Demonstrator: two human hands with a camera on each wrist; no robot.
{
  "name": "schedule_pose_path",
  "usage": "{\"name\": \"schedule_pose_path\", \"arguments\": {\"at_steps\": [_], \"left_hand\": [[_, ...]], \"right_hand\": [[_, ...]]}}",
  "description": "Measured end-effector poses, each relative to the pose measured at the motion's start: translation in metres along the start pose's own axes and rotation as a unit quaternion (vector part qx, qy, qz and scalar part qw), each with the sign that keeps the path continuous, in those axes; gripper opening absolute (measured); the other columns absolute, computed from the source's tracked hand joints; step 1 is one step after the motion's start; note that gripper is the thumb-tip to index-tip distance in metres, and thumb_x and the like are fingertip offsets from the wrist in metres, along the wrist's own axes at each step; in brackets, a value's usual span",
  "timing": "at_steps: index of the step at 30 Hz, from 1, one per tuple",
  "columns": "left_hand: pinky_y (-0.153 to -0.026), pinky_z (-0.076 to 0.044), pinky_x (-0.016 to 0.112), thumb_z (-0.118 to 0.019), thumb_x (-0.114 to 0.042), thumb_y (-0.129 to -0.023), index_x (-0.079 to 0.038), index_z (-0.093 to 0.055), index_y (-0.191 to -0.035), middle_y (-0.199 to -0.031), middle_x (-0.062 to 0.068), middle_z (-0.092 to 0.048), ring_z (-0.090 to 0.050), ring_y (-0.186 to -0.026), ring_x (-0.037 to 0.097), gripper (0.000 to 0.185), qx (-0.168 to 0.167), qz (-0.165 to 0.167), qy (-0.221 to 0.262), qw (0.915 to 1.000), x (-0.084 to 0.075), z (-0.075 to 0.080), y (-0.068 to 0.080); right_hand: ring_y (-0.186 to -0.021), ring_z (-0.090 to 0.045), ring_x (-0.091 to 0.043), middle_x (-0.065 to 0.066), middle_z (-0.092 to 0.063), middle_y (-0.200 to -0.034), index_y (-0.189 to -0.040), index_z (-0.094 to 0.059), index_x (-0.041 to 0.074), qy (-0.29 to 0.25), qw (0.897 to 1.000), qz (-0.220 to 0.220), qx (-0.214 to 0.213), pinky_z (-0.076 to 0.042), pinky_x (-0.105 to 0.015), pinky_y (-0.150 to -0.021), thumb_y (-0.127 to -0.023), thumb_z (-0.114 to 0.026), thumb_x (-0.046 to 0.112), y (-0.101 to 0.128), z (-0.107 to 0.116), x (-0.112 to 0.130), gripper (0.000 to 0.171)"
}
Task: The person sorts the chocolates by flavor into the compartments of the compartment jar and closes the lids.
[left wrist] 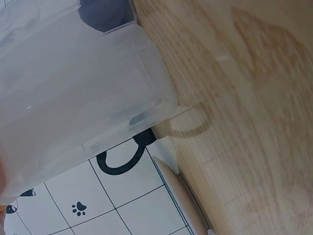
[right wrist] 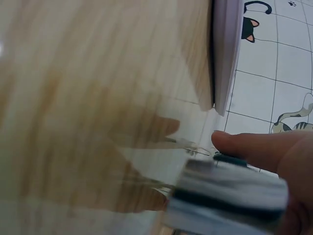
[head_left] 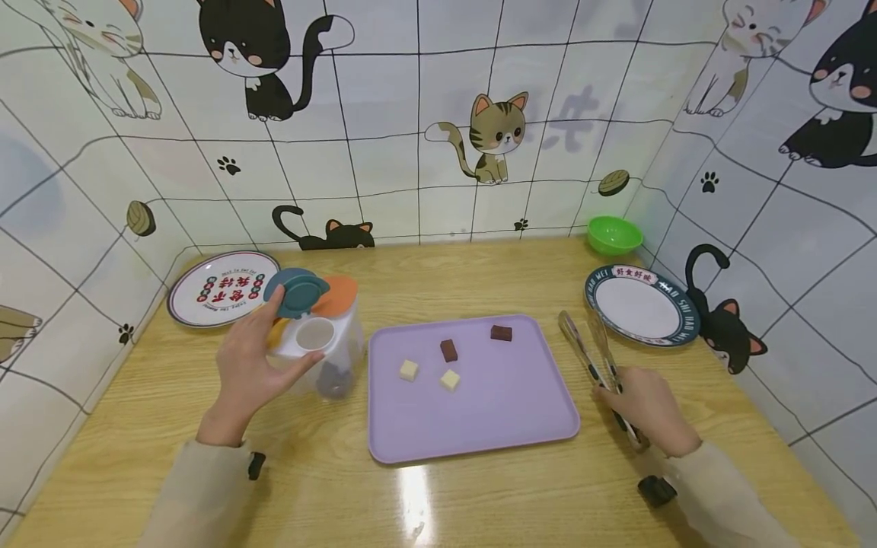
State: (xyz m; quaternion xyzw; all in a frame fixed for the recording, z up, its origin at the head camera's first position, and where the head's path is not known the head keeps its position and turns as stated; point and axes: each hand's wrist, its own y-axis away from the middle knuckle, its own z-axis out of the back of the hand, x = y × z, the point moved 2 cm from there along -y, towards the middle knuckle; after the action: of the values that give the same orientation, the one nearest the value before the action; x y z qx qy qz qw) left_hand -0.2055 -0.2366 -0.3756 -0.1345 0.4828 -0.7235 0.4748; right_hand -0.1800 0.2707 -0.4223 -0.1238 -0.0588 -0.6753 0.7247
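My left hand (head_left: 250, 361) grips a clear storage container (head_left: 352, 335), with thumb and forefinger spread across its top. The container has a teal flip lid (head_left: 299, 293) standing raised by a round opening, and an orange lid (head_left: 337, 295) behind. Something dark shows through its lower wall; in the left wrist view, the clear wall (left wrist: 83, 93) fills the upper left. At the right, my right hand (head_left: 647, 403) holds metal tongs (head_left: 594, 365), tips pointing away from me. A purple tray (head_left: 479, 418) between the hands bears pale cubes (head_left: 409, 370) and brown blocks (head_left: 448, 351).
Behind the container lies a white plate (head_left: 188, 301) with red lettering. A blue-rimmed plate (head_left: 637, 308) rests beyond the tongs, with a green bowl (head_left: 614, 237) in the back right corner. Cat-print walls (head_left: 384, 167) enclose the wooden table (head_left: 329, 487) at the back and sides.
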Motion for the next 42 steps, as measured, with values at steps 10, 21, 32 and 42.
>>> {"name": "schedule_pose_path", "arguments": {"at_steps": [10,21,32,42], "left_hand": [[-0.072,-0.039,0.041,-0.045,-0.078,-0.064,-0.017,-0.042,-0.133,-0.09,0.014,-0.064,-0.056,-0.09,0.031,0.092,0.005,0.008,-0.003,0.9999,0.0,0.0,0.0],[-0.07,-0.041,0.04,-0.047,-0.078,-0.063,-0.02,-0.041,-0.134,-0.09,0.013,-0.065,-0.057,-0.091,0.03,0.092,0.027,0.016,-0.016,0.9994,0.004,0.008,-0.001],[-0.076,-0.039,0.039,-0.074,-0.053,-0.053,-0.023,-0.037,-0.136,-0.098,0.008,-0.067,-0.056,-0.096,0.024,0.096,0.066,0.045,-0.002,0.9968,0.002,0.004,-0.004],[-0.075,-0.042,0.042,-0.074,-0.05,-0.054,-0.022,-0.036,-0.136,-0.1,0.008,-0.066,-0.057,-0.095,0.025,0.095,0.072,0.056,-0.021,0.9956,0.001,0.012,-0.003]], "right_hand": [[-0.045,-0.043,-0.017,-0.007,-0.05,-0.055,-0.082,-0.062,-0.004,0.039,0.999,-0.004,0.011,-0.028,-0.028,-0.037,-0.08,-0.061,0.037,-0.007,0.024,0.008,0.041],[-0.111,-0.047,-0.038,-0.023,-0.056,-0.115,-0.119,-0.053,-0.004,-0.054,0.963,0.24,-0.113,-0.039,-0.051,-0.09,-0.079,-0.066,0.024,-0.063,0.033,0.112,0.051],[-0.129,-0.032,-0.026,-0.014,-0.031,-0.141,-0.14,-0.023,0.004,-0.153,0.898,0.412,0.002,-0.031,-0.04,-0.104,-0.084,-0.058,0.034,-0.087,0.013,0.266,0.072],[-0.132,-0.03,-0.019,-0.008,-0.036,-0.14,-0.143,0.002,0.009,-0.198,0.86,0.471,0.022,-0.021,-0.037,-0.11,-0.084,-0.058,0.034,-0.102,-0.013,0.338,0.088]]}}
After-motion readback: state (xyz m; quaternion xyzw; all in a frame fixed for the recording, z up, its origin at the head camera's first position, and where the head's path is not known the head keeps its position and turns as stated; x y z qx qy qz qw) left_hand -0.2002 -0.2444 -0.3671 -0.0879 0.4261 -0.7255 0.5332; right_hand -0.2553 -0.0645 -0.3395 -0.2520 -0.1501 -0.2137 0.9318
